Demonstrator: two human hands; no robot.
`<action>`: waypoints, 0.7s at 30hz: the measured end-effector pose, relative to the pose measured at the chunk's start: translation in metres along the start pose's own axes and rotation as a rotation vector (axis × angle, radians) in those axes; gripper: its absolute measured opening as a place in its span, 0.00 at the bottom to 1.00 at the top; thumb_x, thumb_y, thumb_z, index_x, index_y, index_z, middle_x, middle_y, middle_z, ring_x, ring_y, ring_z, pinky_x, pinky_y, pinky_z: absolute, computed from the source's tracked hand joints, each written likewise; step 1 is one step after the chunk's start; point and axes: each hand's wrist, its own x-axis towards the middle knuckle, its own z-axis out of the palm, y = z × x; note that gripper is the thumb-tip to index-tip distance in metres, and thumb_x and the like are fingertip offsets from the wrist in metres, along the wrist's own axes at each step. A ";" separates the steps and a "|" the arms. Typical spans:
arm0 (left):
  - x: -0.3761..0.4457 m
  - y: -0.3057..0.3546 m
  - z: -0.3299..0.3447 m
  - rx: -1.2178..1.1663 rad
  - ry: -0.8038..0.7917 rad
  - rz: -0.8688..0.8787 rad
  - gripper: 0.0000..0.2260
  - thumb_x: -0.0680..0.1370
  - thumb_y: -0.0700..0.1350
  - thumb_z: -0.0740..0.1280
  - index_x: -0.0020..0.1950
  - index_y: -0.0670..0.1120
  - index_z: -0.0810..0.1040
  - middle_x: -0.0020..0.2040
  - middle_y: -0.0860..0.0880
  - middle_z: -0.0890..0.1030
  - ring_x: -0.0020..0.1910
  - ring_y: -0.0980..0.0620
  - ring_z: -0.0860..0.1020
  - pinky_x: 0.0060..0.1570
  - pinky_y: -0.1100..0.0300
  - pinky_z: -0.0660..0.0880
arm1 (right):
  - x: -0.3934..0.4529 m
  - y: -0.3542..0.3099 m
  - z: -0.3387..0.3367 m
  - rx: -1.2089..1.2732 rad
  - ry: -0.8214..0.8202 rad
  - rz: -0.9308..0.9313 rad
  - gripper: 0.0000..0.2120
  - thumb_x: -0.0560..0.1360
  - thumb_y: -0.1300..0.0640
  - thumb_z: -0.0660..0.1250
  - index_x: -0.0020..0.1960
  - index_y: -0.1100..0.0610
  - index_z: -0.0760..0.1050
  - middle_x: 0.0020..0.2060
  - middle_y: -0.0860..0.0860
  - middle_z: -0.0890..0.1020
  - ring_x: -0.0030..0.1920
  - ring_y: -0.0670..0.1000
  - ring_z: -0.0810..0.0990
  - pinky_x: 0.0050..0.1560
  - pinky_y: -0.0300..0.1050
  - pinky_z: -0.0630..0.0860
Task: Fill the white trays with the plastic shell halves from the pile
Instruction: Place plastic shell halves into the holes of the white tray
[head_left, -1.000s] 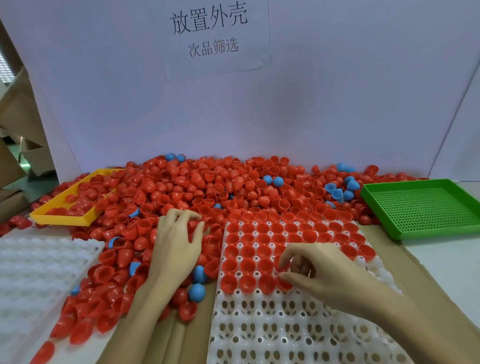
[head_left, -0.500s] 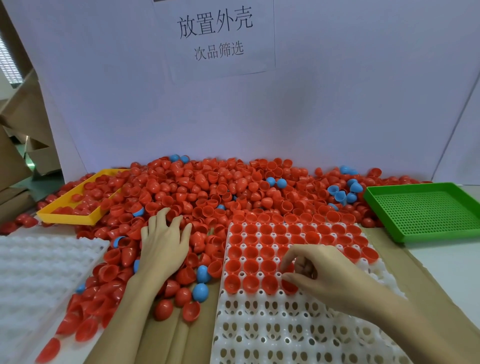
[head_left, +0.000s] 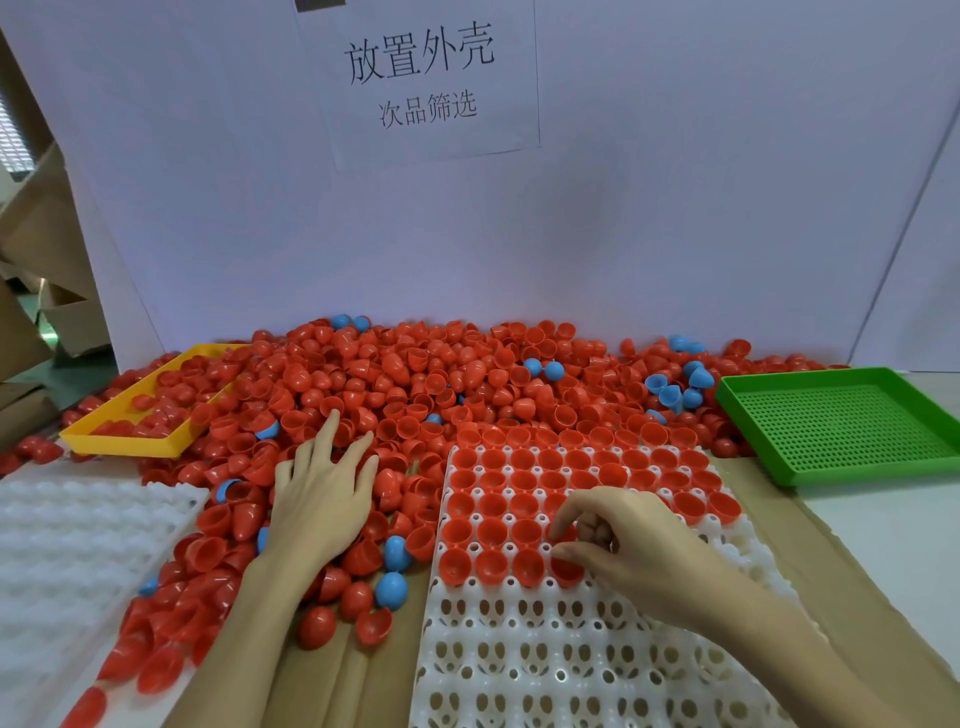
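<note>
Nearest, a white tray (head_left: 597, 675) lies on the table, its far rows filled with red shells, near rows bare. The right hand (head_left: 631, 551) pinches a red shell half (head_left: 565, 567), seating it in the fifth row. These halves look light, thin, stiff and slick, best taken by the rim. Left of it, the left hand (head_left: 319, 493) lies spread and flat on the pile (head_left: 415, 384), fingers now straighter and reaching farther than a second ago. The right hand has barely moved.
</note>
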 end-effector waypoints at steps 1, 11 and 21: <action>0.000 0.000 0.000 0.011 -0.002 0.006 0.22 0.87 0.57 0.52 0.82 0.59 0.66 0.86 0.50 0.53 0.81 0.47 0.59 0.76 0.47 0.58 | 0.000 0.000 0.000 -0.001 0.005 0.000 0.02 0.79 0.52 0.74 0.52 0.48 0.83 0.32 0.43 0.78 0.38 0.38 0.78 0.42 0.32 0.75; 0.001 0.002 0.002 0.051 0.075 -0.031 0.19 0.86 0.55 0.59 0.74 0.50 0.75 0.77 0.47 0.66 0.71 0.44 0.70 0.68 0.46 0.66 | 0.001 0.002 0.000 -0.016 0.018 -0.004 0.02 0.79 0.51 0.74 0.51 0.47 0.83 0.35 0.43 0.78 0.41 0.37 0.78 0.44 0.33 0.75; 0.017 0.001 0.008 0.026 0.048 0.064 0.19 0.84 0.49 0.59 0.75 0.51 0.73 0.83 0.54 0.59 0.73 0.47 0.65 0.69 0.49 0.61 | 0.001 0.001 0.000 -0.014 0.000 -0.012 0.02 0.79 0.51 0.74 0.51 0.47 0.83 0.35 0.45 0.82 0.40 0.41 0.81 0.43 0.34 0.77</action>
